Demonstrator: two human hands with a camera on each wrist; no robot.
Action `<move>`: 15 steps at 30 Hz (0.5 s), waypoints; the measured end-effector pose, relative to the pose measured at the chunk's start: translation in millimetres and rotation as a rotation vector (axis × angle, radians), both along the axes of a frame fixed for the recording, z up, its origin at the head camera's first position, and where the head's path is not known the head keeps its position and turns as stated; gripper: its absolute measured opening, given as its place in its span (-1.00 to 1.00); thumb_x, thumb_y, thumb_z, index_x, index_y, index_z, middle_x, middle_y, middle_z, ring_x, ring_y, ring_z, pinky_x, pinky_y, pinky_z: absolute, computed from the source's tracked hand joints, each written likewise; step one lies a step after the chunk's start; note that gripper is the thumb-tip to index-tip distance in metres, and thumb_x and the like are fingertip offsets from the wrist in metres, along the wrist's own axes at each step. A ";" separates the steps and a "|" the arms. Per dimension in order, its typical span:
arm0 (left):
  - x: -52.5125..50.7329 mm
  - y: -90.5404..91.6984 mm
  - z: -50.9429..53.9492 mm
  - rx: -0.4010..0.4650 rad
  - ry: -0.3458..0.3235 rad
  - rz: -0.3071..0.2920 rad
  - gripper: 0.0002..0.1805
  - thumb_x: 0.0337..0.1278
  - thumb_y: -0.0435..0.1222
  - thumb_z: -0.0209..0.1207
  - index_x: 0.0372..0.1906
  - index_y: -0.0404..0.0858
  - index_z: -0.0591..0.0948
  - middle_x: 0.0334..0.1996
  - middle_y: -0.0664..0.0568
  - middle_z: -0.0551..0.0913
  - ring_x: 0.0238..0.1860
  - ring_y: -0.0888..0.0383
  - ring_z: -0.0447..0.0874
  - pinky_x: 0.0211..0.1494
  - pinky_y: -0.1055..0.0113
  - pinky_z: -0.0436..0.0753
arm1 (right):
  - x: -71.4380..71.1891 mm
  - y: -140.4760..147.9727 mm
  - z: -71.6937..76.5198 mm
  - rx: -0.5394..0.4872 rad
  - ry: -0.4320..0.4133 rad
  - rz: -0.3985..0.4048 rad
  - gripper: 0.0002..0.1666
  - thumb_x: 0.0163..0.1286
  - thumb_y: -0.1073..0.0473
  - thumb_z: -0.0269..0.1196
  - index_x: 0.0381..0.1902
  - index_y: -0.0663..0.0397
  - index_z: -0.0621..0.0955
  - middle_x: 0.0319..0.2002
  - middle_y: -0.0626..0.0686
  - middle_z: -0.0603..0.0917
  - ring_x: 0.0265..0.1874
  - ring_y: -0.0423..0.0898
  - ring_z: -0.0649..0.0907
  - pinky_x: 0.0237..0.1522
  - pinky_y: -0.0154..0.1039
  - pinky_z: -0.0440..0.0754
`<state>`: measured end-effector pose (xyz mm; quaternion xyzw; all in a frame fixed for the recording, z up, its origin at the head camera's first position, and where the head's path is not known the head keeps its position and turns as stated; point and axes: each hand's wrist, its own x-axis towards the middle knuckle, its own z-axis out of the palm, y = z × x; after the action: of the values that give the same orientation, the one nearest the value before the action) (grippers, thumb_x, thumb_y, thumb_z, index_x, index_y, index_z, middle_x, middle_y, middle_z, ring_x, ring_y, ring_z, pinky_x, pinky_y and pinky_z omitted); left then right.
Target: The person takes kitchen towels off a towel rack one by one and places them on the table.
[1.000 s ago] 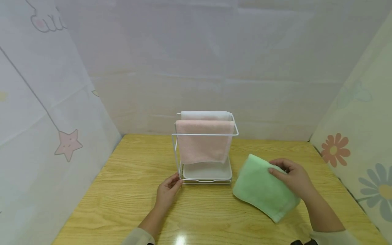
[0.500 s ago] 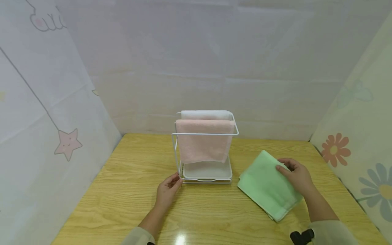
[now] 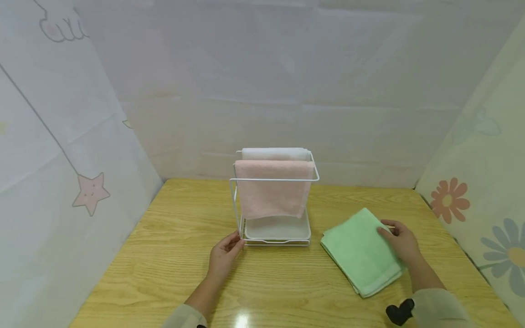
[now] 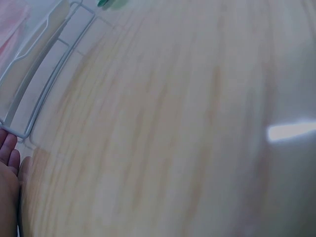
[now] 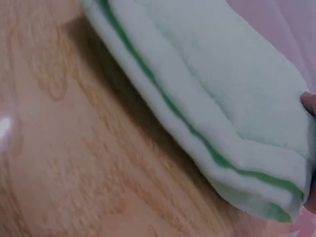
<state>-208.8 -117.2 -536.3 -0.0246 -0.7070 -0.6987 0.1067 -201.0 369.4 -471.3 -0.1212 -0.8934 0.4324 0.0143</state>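
In the head view, a white wire rack (image 3: 275, 180) stands mid-table. A folded pink towel (image 3: 272, 198) hangs over one bar, a white towel (image 3: 275, 153) behind it. My left hand (image 3: 223, 258) holds the rack's lower front left corner between thumb and fingers; the left wrist view shows only its fingertips (image 4: 9, 148) at that corner. To the right, my right hand (image 3: 404, 246) pinches the right edge of a folded green towel (image 3: 358, 253), thumb on top, fingers partly hidden. The right wrist view shows the towel's layered edges (image 5: 197, 133) close above the tabletop.
A white tray (image 3: 279, 229) sits in the rack's base, below the towels. The wooden table (image 3: 164, 255) runs back to a cloth wall (image 3: 262, 82). Patterned cloth side walls, the left with a star (image 3: 91, 193) and the right with flowers (image 3: 447, 200), flank it.
My right hand has moved right and slightly down with the green towel, which now lies flatter and lower. My left hand and the rack have stayed in place.
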 end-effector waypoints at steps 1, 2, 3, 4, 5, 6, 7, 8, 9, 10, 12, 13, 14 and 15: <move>0.0 -0.1 1.1 -0.002 -0.019 0.000 -0.58 0.18 -0.37 0.30 0.12 -0.47 0.58 -0.05 -0.35 0.67 -0.24 0.41 0.64 -0.15 0.59 0.66 | -0.5 1.5 -3.5 -0.001 -0.005 -0.005 -0.21 0.41 -0.29 0.13 0.35 0.16 0.40 -0.15 -0.03 0.62 -0.39 -0.28 0.55 -0.41 -0.29 0.60; -0.2 -0.2 2.1 0.000 -0.035 -0.001 -0.57 0.19 -0.38 0.29 0.13 -0.47 0.58 -0.03 -0.37 0.65 -0.23 0.41 0.64 -0.15 0.59 0.66 | -0.7 2.9 -6.5 0.004 -0.010 -0.009 -0.22 0.42 -0.28 0.12 0.35 0.16 0.40 -0.14 0.00 0.62 -0.39 -0.28 0.55 -0.41 -0.30 0.60; -0.4 -0.1 3.0 0.000 -0.053 -0.002 -0.57 0.19 -0.39 0.29 0.14 -0.47 0.57 -0.01 -0.38 0.64 -0.23 0.41 0.64 -0.14 0.59 0.66 | -0.9 4.2 -9.5 0.010 -0.013 -0.013 -0.22 0.42 -0.28 0.12 0.35 0.17 0.40 -0.12 0.04 0.62 -0.38 -0.27 0.54 -0.41 -0.30 0.60; -0.4 -0.1 3.6 0.001 -0.060 -0.002 -0.57 0.19 -0.39 0.29 0.15 -0.47 0.56 0.00 -0.39 0.64 -0.22 0.40 0.63 -0.14 0.59 0.66 | -0.8 5.4 -12.0 0.016 -0.016 -0.015 -0.23 0.44 -0.28 0.10 0.35 0.18 0.40 -0.09 0.09 0.62 -0.37 -0.25 0.54 -0.40 -0.30 0.59; -0.3 0.0 4.2 0.002 -0.067 -0.004 -0.56 0.19 -0.40 0.29 0.16 -0.47 0.56 0.01 -0.39 0.63 -0.22 0.40 0.63 -0.13 0.59 0.66 | -0.5 6.5 -14.5 0.025 -0.020 -0.016 -0.23 0.45 -0.27 0.09 0.34 0.18 0.39 -0.06 0.13 0.61 -0.36 -0.23 0.54 -0.40 -0.30 0.58; -0.2 0.1 4.7 0.007 -0.073 -0.006 -0.56 0.19 -0.40 0.29 0.16 -0.46 0.56 0.02 -0.39 0.63 -0.22 0.40 0.63 -0.13 0.60 0.65 | -0.4 7.8 -16.7 0.036 -0.024 -0.018 -0.23 0.45 -0.28 0.07 0.34 0.19 0.39 -0.04 0.18 0.60 -0.34 -0.21 0.53 -0.40 -0.30 0.57; 0.0 0.3 5.1 0.013 -0.076 -0.007 -0.56 0.19 -0.40 0.28 0.17 -0.46 0.56 0.02 -0.39 0.63 -0.21 0.40 0.63 -0.13 0.60 0.65 | -0.1 8.9 -18.8 0.043 -0.027 -0.018 -0.23 0.46 -0.28 0.06 0.34 0.20 0.39 -0.01 0.22 0.59 -0.32 -0.19 0.53 -0.39 -0.30 0.56; 0.0 0.3 5.1 0.013 -0.081 -0.010 -0.56 0.19 -0.40 0.28 0.17 -0.46 0.55 0.03 -0.38 0.63 -0.21 0.40 0.63 -0.13 0.60 0.65 | 0.3 9.8 -20.6 0.053 -0.030 -0.018 -0.22 0.46 -0.28 0.04 0.34 0.20 0.39 0.02 0.26 0.58 -0.30 -0.16 0.53 -0.38 -0.30 0.55; 0.2 0.3 5.4 0.014 -0.085 -0.011 -0.56 0.20 -0.40 0.28 0.17 -0.46 0.55 0.03 -0.38 0.63 -0.21 0.39 0.63 -0.13 0.60 0.65 | 0.5 10.8 -22.4 0.060 -0.033 -0.017 -0.22 0.47 -0.29 0.03 0.34 0.21 0.38 0.04 0.29 0.57 -0.28 -0.14 0.53 -0.37 -0.30 0.55; 0.5 0.3 6.0 0.014 -0.088 -0.010 -0.55 0.20 -0.40 0.28 0.17 -0.46 0.55 0.03 -0.37 0.63 -0.21 0.39 0.63 -0.13 0.60 0.65 | 0.7 11.6 -24.0 0.064 -0.037 -0.019 -0.22 0.47 -0.28 0.02 0.35 0.22 0.38 0.05 0.31 0.56 -0.26 -0.11 0.54 -0.37 -0.30 0.55; 0.0 0.5 5.5 0.006 -0.092 -0.009 -0.55 0.20 -0.39 0.28 0.17 -0.46 0.55 0.03 -0.36 0.63 -0.21 0.40 0.63 -0.13 0.60 0.65 | 0.5 13.0 -26.8 0.080 -0.045 -0.024 -0.22 0.48 -0.29 0.01 0.34 0.22 0.38 0.07 0.33 0.55 -0.22 -0.07 0.55 -0.35 -0.31 0.53; -0.3 0.5 5.3 0.004 -0.092 -0.007 -0.55 0.19 -0.39 0.29 0.17 -0.46 0.55 0.02 -0.36 0.64 -0.21 0.40 0.63 -0.13 0.60 0.65 | 0.3 13.3 -28.0 0.086 -0.048 -0.026 -0.22 0.48 -0.29 0.00 0.35 0.22 0.37 0.08 0.33 0.54 -0.19 -0.04 0.55 -0.33 -0.31 0.53; -0.6 0.4 5.2 0.002 -0.092 -0.005 -0.56 0.19 -0.39 0.29 0.17 -0.46 0.55 0.02 -0.37 0.64 -0.22 0.40 0.63 -0.13 0.60 0.65 | -0.1 13.8 -29.2 0.095 -0.049 -0.027 -0.22 0.48 -0.29 0.00 0.35 0.21 0.37 0.08 0.33 0.55 -0.17 -0.01 0.55 -0.33 -0.31 0.52; -0.7 0.2 5.0 0.003 -0.090 -0.003 -0.56 0.19 -0.39 0.29 0.16 -0.46 0.56 0.01 -0.36 0.64 -0.22 0.40 0.63 -0.13 0.60 0.65 | -0.5 14.1 -30.0 0.100 -0.050 -0.027 -0.22 0.48 -0.29 0.00 0.35 0.22 0.37 0.08 0.34 0.54 -0.16 0.01 0.55 -0.32 -0.31 0.51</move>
<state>-209.5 -117.0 -531.3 0.0060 -0.7101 -0.7001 0.0739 -201.4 383.5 -501.3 -0.1431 -0.9122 0.3840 0.0038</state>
